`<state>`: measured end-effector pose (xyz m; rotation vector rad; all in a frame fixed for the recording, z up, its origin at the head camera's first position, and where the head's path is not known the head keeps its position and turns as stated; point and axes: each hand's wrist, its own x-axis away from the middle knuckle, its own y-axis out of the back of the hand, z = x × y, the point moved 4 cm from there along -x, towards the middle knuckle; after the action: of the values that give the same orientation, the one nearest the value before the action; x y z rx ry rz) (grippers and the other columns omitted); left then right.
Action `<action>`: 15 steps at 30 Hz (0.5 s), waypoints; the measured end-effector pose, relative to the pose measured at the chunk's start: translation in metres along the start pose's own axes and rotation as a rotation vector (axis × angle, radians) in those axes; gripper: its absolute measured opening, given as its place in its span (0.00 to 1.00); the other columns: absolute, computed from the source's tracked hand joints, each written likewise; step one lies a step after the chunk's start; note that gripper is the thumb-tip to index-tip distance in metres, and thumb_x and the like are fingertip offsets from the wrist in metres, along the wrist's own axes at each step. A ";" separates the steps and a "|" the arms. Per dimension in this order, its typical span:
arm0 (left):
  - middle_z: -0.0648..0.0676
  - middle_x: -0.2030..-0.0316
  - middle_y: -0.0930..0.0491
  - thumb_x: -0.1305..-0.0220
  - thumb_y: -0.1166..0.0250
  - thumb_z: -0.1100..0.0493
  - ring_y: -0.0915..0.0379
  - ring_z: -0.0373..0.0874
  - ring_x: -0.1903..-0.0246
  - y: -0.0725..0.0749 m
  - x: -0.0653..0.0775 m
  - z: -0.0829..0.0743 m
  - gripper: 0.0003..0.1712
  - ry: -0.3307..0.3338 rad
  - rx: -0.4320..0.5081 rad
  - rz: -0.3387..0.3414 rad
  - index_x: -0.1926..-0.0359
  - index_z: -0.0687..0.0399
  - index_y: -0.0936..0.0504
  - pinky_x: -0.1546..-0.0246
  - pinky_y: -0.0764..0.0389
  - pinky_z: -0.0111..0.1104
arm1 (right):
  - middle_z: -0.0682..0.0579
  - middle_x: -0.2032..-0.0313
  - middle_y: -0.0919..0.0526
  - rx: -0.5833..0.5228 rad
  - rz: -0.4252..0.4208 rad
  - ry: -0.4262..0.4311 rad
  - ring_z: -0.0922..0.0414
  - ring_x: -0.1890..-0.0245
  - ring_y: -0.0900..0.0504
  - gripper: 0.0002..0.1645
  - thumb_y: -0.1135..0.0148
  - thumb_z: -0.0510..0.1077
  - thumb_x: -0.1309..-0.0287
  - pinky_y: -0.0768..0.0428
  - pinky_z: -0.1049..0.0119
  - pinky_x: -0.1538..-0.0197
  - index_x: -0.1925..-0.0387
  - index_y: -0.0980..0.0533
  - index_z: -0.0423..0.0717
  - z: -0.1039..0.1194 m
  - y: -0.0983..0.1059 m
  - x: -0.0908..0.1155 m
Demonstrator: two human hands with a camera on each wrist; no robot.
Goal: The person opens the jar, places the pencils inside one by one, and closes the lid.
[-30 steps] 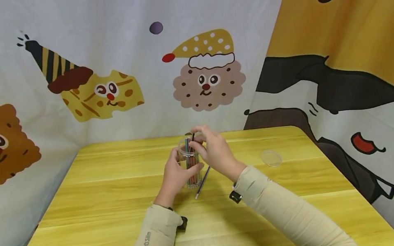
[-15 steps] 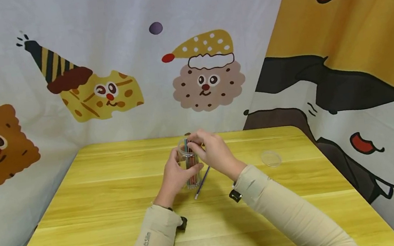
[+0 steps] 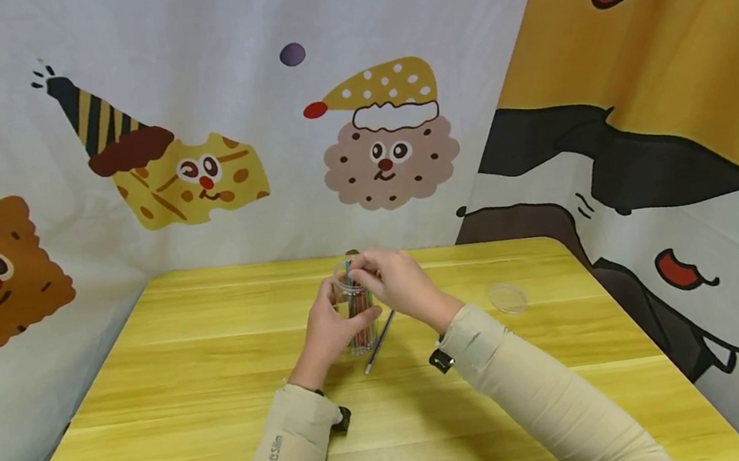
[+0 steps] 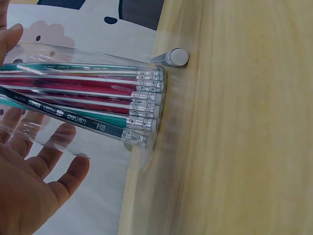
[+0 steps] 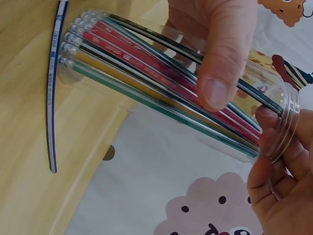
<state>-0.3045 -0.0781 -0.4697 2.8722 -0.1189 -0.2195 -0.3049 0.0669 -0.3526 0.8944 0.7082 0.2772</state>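
Note:
My left hand (image 3: pixel 336 324) grips a clear plastic jar (image 5: pixel 195 117) that stands on the table in the head view. Several pencils (image 4: pixel 98 90) in red, green, black and yellow stand in it, their eraser ends down at its base. A black pencil (image 5: pixel 156 36) runs along the jar's wall, with "HB" legible in the left wrist view. At the jar's mouth, the curled fingers of my right hand (image 3: pixel 397 277) pinch this pencil's upper end, partly hidden. A loose blue-and-white pencil (image 3: pixel 379 344) lies on the table just right of the jar.
A clear round lid (image 3: pixel 508 298) lies to the right on the yellow wood-grain table (image 3: pixel 194 440). Behind the table hangs a cloth (image 3: pixel 207 65) printed with cartoon figures.
My right hand has come down slightly toward the jar's mouth, and the dark pencil end that stuck up above its fingers has sunk from sight. The left hand and the jar stay put.

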 end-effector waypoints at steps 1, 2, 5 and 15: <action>0.53 0.42 0.27 0.41 0.19 0.38 0.30 0.62 0.32 0.000 0.000 0.000 0.45 0.001 0.000 0.001 0.28 0.36 0.33 0.40 0.21 0.57 | 0.52 0.64 0.10 -0.002 0.015 -0.010 0.64 0.74 0.22 0.08 0.37 0.45 0.22 0.21 0.70 0.68 0.54 0.14 0.47 0.000 0.000 -0.001; 0.53 0.42 0.27 0.41 0.19 0.38 0.30 0.61 0.32 0.000 0.000 -0.001 0.46 0.003 -0.001 0.001 0.28 0.36 0.33 0.40 0.21 0.57 | 0.53 0.64 0.10 -0.005 0.030 -0.021 0.64 0.75 0.23 0.08 0.37 0.45 0.22 0.21 0.70 0.69 0.54 0.14 0.47 0.000 0.001 -0.001; 0.53 0.41 0.27 0.41 0.19 0.39 0.30 0.59 0.32 0.000 0.000 -0.001 0.47 0.010 -0.003 0.001 0.27 0.35 0.33 0.39 0.21 0.57 | 0.52 0.64 0.10 -0.014 0.073 -0.052 0.65 0.76 0.24 0.09 0.38 0.46 0.22 0.22 0.70 0.69 0.53 0.14 0.47 -0.001 0.001 -0.003; 0.54 0.39 0.26 0.42 0.19 0.37 0.30 0.58 0.32 0.000 0.000 0.001 0.48 0.017 0.007 0.000 0.26 0.32 0.33 0.39 0.20 0.57 | 0.51 0.63 0.10 -0.031 0.164 -0.082 0.63 0.77 0.26 0.10 0.38 0.46 0.21 0.22 0.68 0.67 0.54 0.13 0.47 0.000 0.005 -0.009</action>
<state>-0.3049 -0.0780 -0.4702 2.8798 -0.1170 -0.1956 -0.3115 0.0655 -0.3449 0.9308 0.5540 0.3941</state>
